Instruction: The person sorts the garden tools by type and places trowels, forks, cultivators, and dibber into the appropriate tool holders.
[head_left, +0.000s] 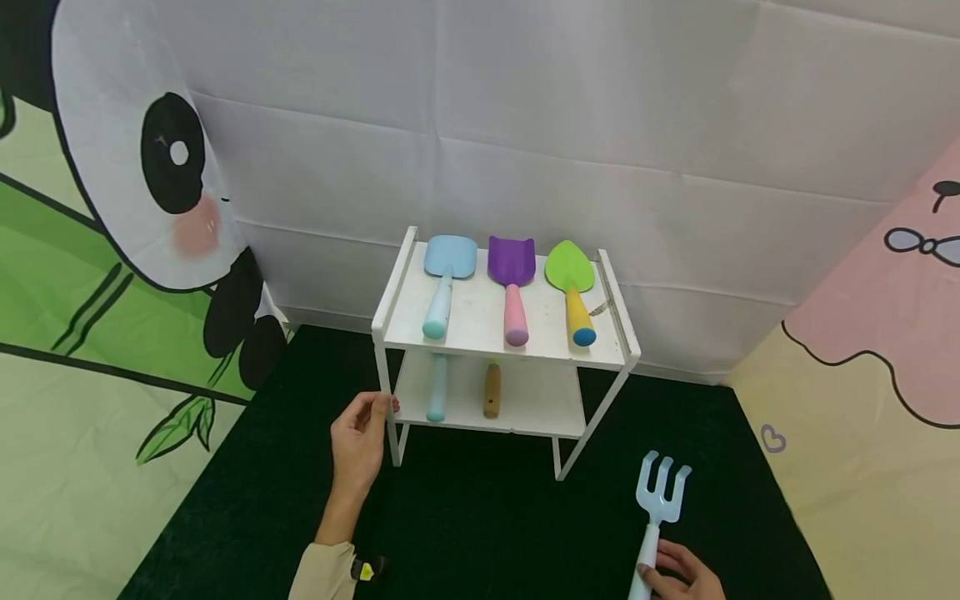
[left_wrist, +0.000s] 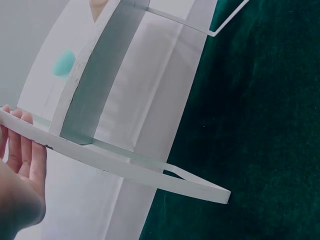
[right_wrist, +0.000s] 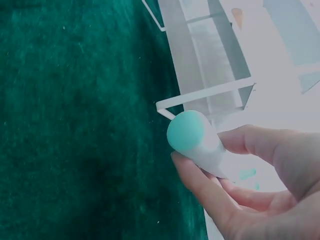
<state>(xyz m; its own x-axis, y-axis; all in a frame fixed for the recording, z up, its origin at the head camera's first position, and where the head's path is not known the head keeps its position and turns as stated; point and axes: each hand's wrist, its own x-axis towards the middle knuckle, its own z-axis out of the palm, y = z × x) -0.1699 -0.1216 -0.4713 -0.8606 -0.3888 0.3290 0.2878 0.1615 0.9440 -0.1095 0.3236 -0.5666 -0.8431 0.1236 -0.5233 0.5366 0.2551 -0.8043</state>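
Note:
My left hand (head_left: 358,442) grips the left front leg of a small white two-tier shelf (head_left: 472,321); in the left wrist view its fingers (left_wrist: 26,150) pass behind the white leg. My right hand (head_left: 681,573) holds a light blue hand fork (head_left: 660,496) by its handle, tines up, to the right of the shelf. The mint end of that handle (right_wrist: 186,131) faces the right wrist view. On the top tier lie a blue spade (head_left: 450,258), a purple shovel (head_left: 512,262) with a pink handle, and a green trowel (head_left: 570,268) with a yellow handle.
On the lower tier a light blue handle (head_left: 437,400) and a wooden handle (head_left: 492,392) show; their heads are hidden under the top tier. Dark green cloth (head_left: 465,533) covers the surface. A white sheet (head_left: 540,125) hangs behind, with cartoon-printed cloth on both sides.

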